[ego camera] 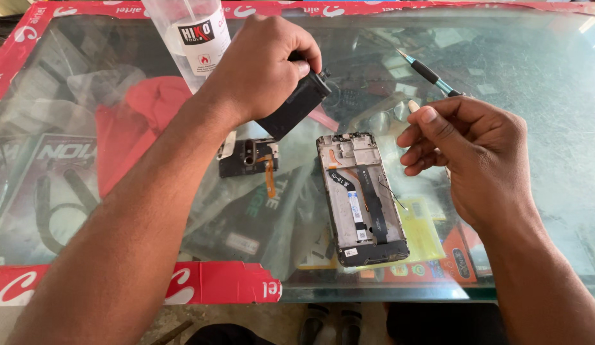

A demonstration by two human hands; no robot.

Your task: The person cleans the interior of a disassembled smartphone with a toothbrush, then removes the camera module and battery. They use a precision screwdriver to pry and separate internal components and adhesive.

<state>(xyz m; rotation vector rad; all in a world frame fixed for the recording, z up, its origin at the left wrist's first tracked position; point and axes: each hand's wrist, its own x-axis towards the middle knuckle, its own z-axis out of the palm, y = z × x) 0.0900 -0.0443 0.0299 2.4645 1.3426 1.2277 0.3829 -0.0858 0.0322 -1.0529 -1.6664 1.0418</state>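
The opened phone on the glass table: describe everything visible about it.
The opened phone lies flat on the glass table, back cover off, its insides facing up. A pale metal frame fills most of it, with a darker band at the near end. A black ribbon cable and a white-and-blue strip run lengthwise down the middle, and an orange flex shows near the far end. A thin wire strays off its right edge. Its long axis runs roughly away from the viewer, slightly tilted. Neither hand touches it; it sits apart between them.
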